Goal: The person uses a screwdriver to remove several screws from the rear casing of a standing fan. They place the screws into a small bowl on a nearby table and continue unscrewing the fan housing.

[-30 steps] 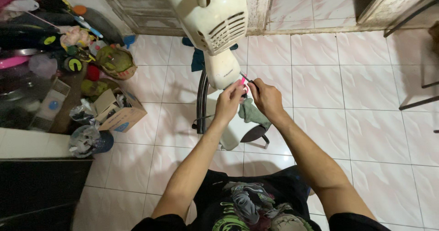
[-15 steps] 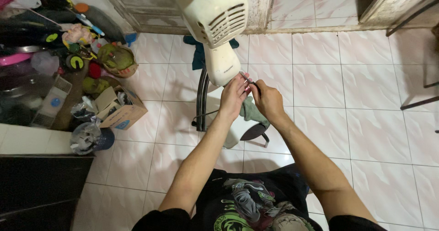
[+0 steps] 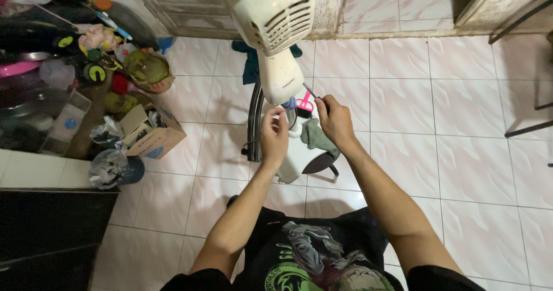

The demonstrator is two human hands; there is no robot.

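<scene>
The person stood over a cream standing fan (image 3: pixel 275 32) on the pink tiled floor (image 3: pixel 438 124), its vented motor housing tipped toward the camera and its neck running down to a white base (image 3: pixel 296 156). The left hand (image 3: pixel 275 137) was curled around the fan's pole just below the neck, fingers wrapped closed on it. The right hand (image 3: pixel 334 120) was pinched shut on a thin screwdriver (image 3: pixel 311 92), whose tip pointed up and left at the lower end of the neck; a pink handle part (image 3: pixel 306 102) showed just beside the fingers. A grey-green cloth (image 3: pixel 318 137) lay on the base under the right wrist, and a dark blue cloth (image 3: pixel 252 66) lay on the floor behind the fan, near the door sill at the far edge of the floor. Along the left edge of the floor sat a cardboard box (image 3: pixel 154 137) and a heap of household clutter (image 3: pixel 98 55), well apart from both hands.
</scene>
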